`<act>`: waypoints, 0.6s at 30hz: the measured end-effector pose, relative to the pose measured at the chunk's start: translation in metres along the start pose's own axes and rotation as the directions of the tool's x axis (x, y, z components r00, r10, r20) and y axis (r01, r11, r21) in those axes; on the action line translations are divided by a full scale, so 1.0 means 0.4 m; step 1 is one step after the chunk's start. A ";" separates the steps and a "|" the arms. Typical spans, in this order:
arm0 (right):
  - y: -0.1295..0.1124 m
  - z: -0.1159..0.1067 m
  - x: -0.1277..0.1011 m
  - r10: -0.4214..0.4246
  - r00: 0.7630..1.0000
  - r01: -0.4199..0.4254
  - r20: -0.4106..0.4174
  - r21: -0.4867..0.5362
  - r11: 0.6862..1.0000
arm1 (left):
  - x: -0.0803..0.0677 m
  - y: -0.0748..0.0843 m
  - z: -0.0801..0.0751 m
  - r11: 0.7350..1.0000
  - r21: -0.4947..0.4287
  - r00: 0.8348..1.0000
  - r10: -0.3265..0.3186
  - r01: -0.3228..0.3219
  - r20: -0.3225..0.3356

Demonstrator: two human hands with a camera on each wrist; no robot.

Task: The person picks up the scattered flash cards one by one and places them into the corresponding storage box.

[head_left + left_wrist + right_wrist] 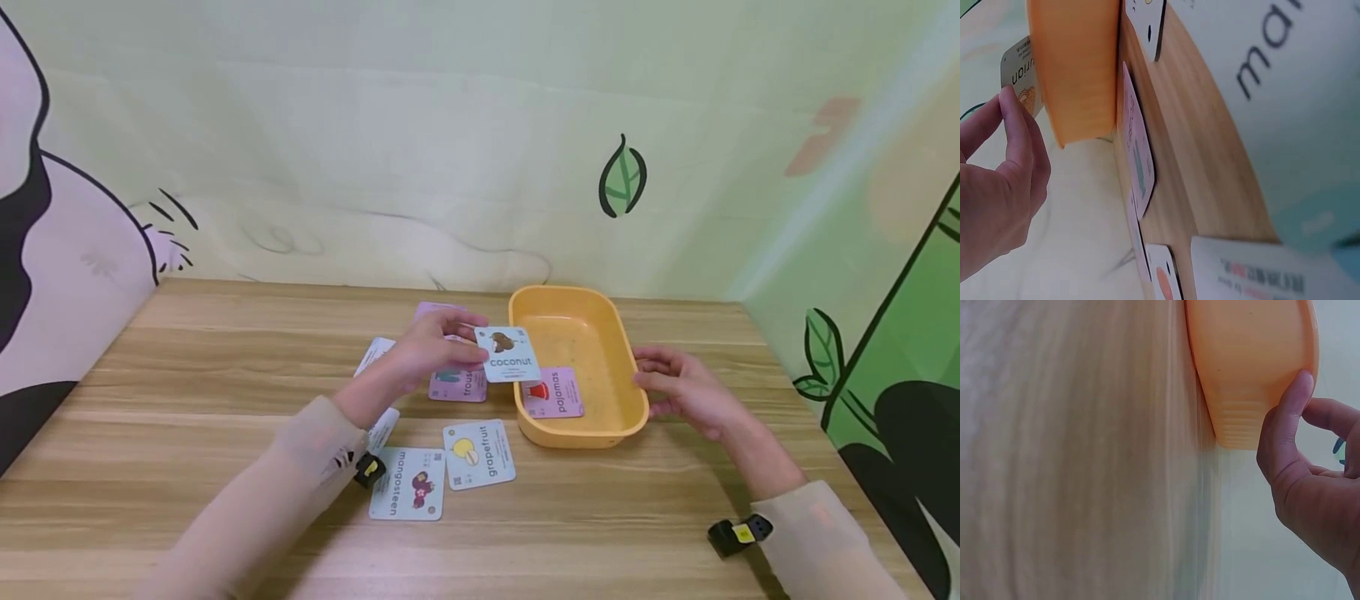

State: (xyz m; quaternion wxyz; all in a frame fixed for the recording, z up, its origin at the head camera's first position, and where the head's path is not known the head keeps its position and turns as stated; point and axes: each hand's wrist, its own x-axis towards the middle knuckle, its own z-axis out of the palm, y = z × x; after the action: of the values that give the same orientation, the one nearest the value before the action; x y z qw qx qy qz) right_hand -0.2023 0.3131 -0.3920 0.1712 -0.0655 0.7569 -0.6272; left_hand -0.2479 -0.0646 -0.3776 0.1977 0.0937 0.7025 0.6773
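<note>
My left hand (442, 346) pinches a flashcard (512, 352) by its left edge, over the left rim of a yellow plastic bin (630, 354). Its upper face shows a coconut; the left wrist view shows durian lettering on the card's underside (1022, 69). Inside the bin lies a purple pajamas card (564, 393). At the bin's right wall is my right hand (686, 387); its bent fingers (1285, 425) hold the wall near the rim. Beside the bin lie a grapefruit card (480, 454), a mangosteen card (407, 483) and a purple trousers card (453, 387), the last partly covered by my left hand.
More cards lie partly hidden around my left arm: a white card (373, 354), another card (384, 429) and a purple card (431, 308) at the back. The wooden table (637, 517) meets a printed wall cloth (375, 167) behind the bin.
</note>
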 end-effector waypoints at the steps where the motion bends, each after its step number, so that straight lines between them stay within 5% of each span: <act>1: 0.001 0.000 0.000 0.000 1.000 0.000 0.000 0.001 1.000 | 0.004 -0.001 0.002 1.000 -0.002 1.000 -0.009 0.009 0.000; 7: 0.005 0.000 0.002 0.000 1.000 0.000 -0.002 0.005 1.000 | 0.028 -0.007 0.016 0.999 -0.016 0.999 -0.049 0.050 0.010; 18: 0.001 0.002 0.000 0.008 1.000 -0.008 -0.001 0.013 1.000 | 0.061 -0.007 0.054 0.999 -0.027 0.998 -0.030 0.032 0.051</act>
State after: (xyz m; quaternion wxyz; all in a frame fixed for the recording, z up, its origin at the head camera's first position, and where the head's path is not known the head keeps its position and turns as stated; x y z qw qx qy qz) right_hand -0.2021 0.3126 -0.3926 0.1738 -0.0613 0.7533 -0.6314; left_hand -0.2607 -0.0353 -0.3842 0.2273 0.0972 0.6890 0.6813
